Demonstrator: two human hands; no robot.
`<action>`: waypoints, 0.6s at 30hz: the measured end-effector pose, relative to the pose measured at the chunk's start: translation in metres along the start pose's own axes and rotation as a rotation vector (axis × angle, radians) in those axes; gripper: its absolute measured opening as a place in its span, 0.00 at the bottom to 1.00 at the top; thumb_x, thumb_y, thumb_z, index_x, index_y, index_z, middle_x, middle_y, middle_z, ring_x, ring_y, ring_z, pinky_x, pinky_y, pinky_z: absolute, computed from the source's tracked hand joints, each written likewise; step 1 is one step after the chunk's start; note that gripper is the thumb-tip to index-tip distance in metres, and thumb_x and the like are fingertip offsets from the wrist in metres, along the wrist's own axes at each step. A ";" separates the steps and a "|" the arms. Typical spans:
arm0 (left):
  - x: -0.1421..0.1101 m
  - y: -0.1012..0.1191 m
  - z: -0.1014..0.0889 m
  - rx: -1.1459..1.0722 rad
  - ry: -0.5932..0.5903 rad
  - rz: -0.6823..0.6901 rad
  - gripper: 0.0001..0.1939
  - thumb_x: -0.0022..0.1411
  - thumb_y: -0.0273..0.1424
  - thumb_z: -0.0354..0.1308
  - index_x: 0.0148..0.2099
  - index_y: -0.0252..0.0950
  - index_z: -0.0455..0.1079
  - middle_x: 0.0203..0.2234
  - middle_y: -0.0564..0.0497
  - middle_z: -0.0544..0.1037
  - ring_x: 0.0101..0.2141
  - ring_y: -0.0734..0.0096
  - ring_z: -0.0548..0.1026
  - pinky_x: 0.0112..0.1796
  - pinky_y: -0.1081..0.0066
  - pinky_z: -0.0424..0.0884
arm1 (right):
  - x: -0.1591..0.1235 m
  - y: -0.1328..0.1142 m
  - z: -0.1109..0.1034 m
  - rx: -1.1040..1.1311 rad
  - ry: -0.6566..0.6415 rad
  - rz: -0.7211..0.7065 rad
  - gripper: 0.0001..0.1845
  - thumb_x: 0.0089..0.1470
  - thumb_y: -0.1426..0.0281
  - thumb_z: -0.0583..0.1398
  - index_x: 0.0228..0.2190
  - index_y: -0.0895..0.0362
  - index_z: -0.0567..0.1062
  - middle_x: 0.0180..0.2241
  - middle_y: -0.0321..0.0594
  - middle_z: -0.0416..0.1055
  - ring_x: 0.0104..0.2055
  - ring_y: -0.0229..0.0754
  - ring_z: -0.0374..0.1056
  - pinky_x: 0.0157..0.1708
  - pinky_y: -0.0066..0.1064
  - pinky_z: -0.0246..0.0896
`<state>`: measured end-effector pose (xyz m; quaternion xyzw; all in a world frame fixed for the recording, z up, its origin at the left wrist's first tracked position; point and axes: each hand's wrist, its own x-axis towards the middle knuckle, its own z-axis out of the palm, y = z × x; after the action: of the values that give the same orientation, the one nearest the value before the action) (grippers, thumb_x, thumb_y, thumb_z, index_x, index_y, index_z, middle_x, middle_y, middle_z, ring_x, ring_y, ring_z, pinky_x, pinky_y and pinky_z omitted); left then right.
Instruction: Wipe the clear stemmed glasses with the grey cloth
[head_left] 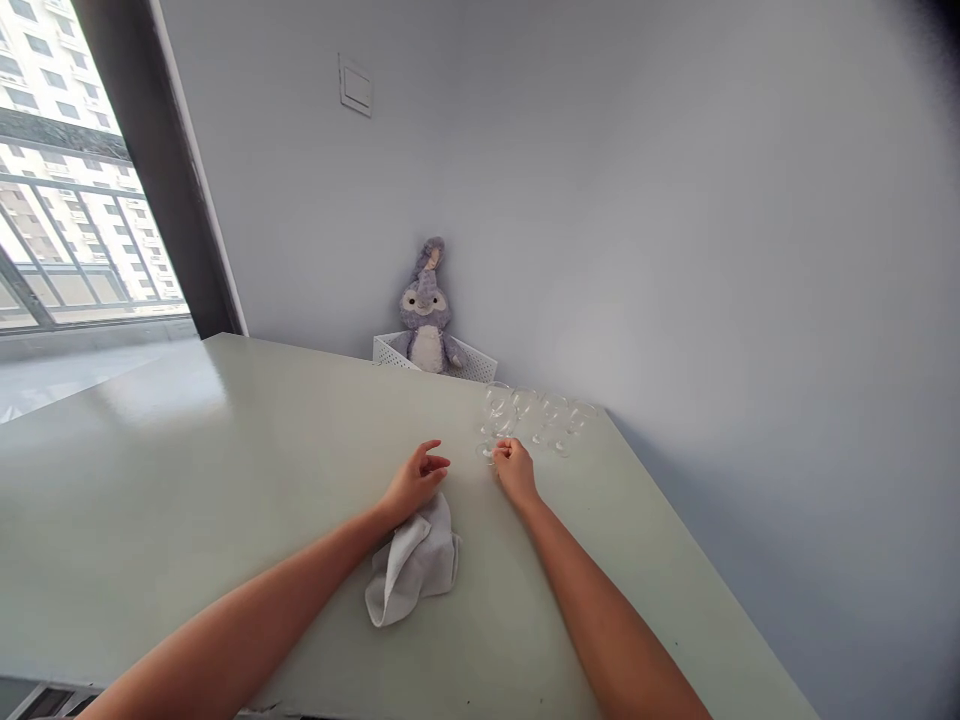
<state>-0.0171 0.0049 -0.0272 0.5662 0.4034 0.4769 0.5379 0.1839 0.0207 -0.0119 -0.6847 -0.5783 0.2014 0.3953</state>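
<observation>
Several clear stemmed wine glasses [555,410] stand close together near the table's far right corner. My right hand [516,470] has its fingers pinched at the low part of the nearest wine glass [498,400]; its round foot shows just left of my fingertips. To the left, my left hand [418,480] hovers over the table with its fingers apart and nothing in them. A crumpled light grey cloth [417,565] lies on the table under and in front of my left wrist.
The pale green table [300,440] reaches the wall at its right edge. Behind its far edge, a grey plush rabbit [427,310] sits in a white perforated basket [480,366]. A light switch [355,86] is on the wall, and a window [82,190] is at the left.
</observation>
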 end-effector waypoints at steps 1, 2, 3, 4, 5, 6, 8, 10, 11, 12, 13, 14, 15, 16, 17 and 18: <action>0.000 0.001 -0.001 -0.012 0.012 -0.018 0.25 0.49 0.34 0.58 0.51 0.39 0.62 0.35 0.48 0.75 0.34 0.69 0.71 0.40 0.66 0.63 | -0.008 -0.006 -0.004 0.012 0.006 -0.005 0.11 0.49 0.65 0.51 0.31 0.58 0.69 0.25 0.37 0.69 0.26 0.39 0.63 0.25 0.27 0.54; 0.001 0.002 -0.001 -0.022 0.021 -0.037 0.24 0.50 0.34 0.58 0.51 0.39 0.62 0.35 0.48 0.75 0.34 0.70 0.71 0.40 0.66 0.63 | -0.018 -0.013 -0.008 0.026 -0.006 -0.024 0.11 0.49 0.64 0.51 0.29 0.57 0.69 0.25 0.36 0.68 0.26 0.38 0.63 0.25 0.27 0.54; 0.002 0.003 -0.002 -0.034 0.031 -0.056 0.24 0.50 0.35 0.58 0.51 0.38 0.61 0.35 0.48 0.75 0.34 0.70 0.70 0.40 0.67 0.63 | -0.032 -0.022 -0.011 0.042 -0.034 -0.055 0.11 0.50 0.63 0.51 0.27 0.57 0.69 0.23 0.35 0.67 0.26 0.38 0.62 0.25 0.26 0.54; 0.002 0.004 -0.003 -0.049 0.041 -0.074 0.24 0.50 0.35 0.57 0.51 0.38 0.61 0.36 0.47 0.75 0.34 0.70 0.70 0.39 0.67 0.62 | -0.048 -0.032 -0.014 0.059 -0.081 -0.099 0.13 0.51 0.61 0.52 0.25 0.56 0.68 0.21 0.33 0.66 0.24 0.37 0.61 0.25 0.26 0.54; 0.003 0.004 -0.004 -0.066 0.050 -0.086 0.24 0.50 0.35 0.57 0.51 0.38 0.61 0.36 0.47 0.75 0.34 0.71 0.70 0.39 0.67 0.62 | -0.066 -0.042 -0.017 0.092 -0.202 -0.189 0.15 0.52 0.59 0.51 0.24 0.56 0.68 0.20 0.32 0.64 0.23 0.36 0.59 0.23 0.25 0.52; 0.003 0.004 -0.005 -0.084 0.055 -0.095 0.24 0.50 0.35 0.57 0.50 0.38 0.61 0.36 0.48 0.75 0.33 0.71 0.70 0.39 0.67 0.62 | -0.085 -0.052 -0.018 0.116 -0.295 -0.278 0.16 0.53 0.57 0.50 0.25 0.55 0.68 0.19 0.32 0.63 0.22 0.35 0.58 0.22 0.25 0.52; 0.003 0.003 -0.006 -0.111 0.060 -0.102 0.24 0.50 0.35 0.58 0.50 0.39 0.62 0.36 0.48 0.75 0.33 0.71 0.70 0.38 0.68 0.63 | -0.122 -0.067 -0.014 0.052 -0.391 -0.473 0.17 0.51 0.53 0.52 0.28 0.54 0.69 0.22 0.33 0.65 0.23 0.35 0.59 0.23 0.25 0.52; 0.003 0.002 -0.006 -0.129 0.055 -0.113 0.24 0.49 0.35 0.58 0.49 0.39 0.62 0.35 0.49 0.75 0.30 0.72 0.70 0.36 0.69 0.63 | -0.149 -0.074 -0.002 -0.110 -0.403 -0.662 0.27 0.40 0.46 0.58 0.34 0.54 0.69 0.28 0.37 0.67 0.28 0.40 0.61 0.27 0.29 0.55; 0.003 0.002 -0.006 -0.137 0.053 -0.119 0.24 0.49 0.35 0.58 0.49 0.39 0.62 0.35 0.49 0.75 0.29 0.73 0.70 0.35 0.69 0.63 | -0.157 -0.074 0.005 -0.201 -0.391 -0.726 0.32 0.35 0.44 0.59 0.37 0.54 0.69 0.30 0.40 0.68 0.30 0.44 0.62 0.29 0.32 0.56; 0.003 0.001 -0.005 -0.146 0.049 -0.122 0.24 0.49 0.35 0.59 0.49 0.39 0.62 0.35 0.49 0.75 0.29 0.73 0.70 0.34 0.70 0.63 | -0.162 -0.073 0.013 -0.289 -0.379 -0.767 0.36 0.34 0.44 0.60 0.40 0.56 0.68 0.32 0.43 0.68 0.32 0.46 0.63 0.30 0.34 0.57; 0.003 0.002 -0.005 -0.153 0.044 -0.121 0.24 0.48 0.35 0.59 0.49 0.39 0.62 0.35 0.48 0.75 0.29 0.73 0.70 0.34 0.70 0.64 | -0.163 -0.070 0.021 -0.361 -0.368 -0.786 0.34 0.37 0.47 0.61 0.41 0.56 0.68 0.33 0.45 0.68 0.33 0.48 0.63 0.30 0.35 0.57; 0.003 0.003 -0.006 -0.157 0.036 -0.120 0.23 0.48 0.35 0.59 0.48 0.38 0.63 0.35 0.48 0.75 0.30 0.72 0.70 0.35 0.69 0.64 | -0.161 -0.067 0.026 -0.407 -0.364 -0.788 0.27 0.42 0.52 0.60 0.40 0.57 0.68 0.33 0.46 0.69 0.33 0.47 0.63 0.30 0.35 0.57; 0.003 0.005 -0.007 -0.158 0.021 -0.120 0.23 0.48 0.36 0.59 0.47 0.38 0.64 0.35 0.48 0.75 0.32 0.71 0.70 0.35 0.69 0.64 | -0.157 -0.064 0.030 -0.414 -0.367 -0.771 0.18 0.46 0.58 0.59 0.38 0.56 0.70 0.32 0.45 0.69 0.32 0.46 0.63 0.30 0.34 0.56; 0.004 0.009 -0.009 -0.154 -0.006 -0.121 0.21 0.48 0.37 0.59 0.46 0.38 0.65 0.35 0.47 0.75 0.34 0.70 0.71 0.36 0.69 0.64 | -0.151 -0.061 0.031 -0.375 -0.377 -0.732 0.10 0.49 0.64 0.56 0.34 0.56 0.71 0.31 0.43 0.69 0.31 0.44 0.62 0.29 0.32 0.55; 0.003 0.014 -0.011 -0.149 -0.043 -0.121 0.20 0.49 0.39 0.59 0.44 0.37 0.66 0.35 0.46 0.75 0.36 0.68 0.71 0.37 0.68 0.64 | -0.143 -0.060 0.028 -0.291 -0.391 -0.665 0.07 0.51 0.68 0.54 0.30 0.55 0.72 0.29 0.40 0.69 0.29 0.42 0.62 0.28 0.30 0.55; 0.003 0.021 -0.014 -0.147 -0.101 -0.120 0.19 0.50 0.41 0.58 0.42 0.36 0.68 0.35 0.45 0.75 0.37 0.66 0.71 0.38 0.67 0.64 | -0.135 -0.059 0.023 -0.170 -0.404 -0.571 0.07 0.51 0.69 0.53 0.27 0.55 0.71 0.26 0.38 0.68 0.27 0.39 0.61 0.26 0.29 0.54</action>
<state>-0.0312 0.0088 -0.0062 0.5233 0.3729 0.4432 0.6250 0.0958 -0.0996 -0.0053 -0.4724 -0.8274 0.1654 0.2548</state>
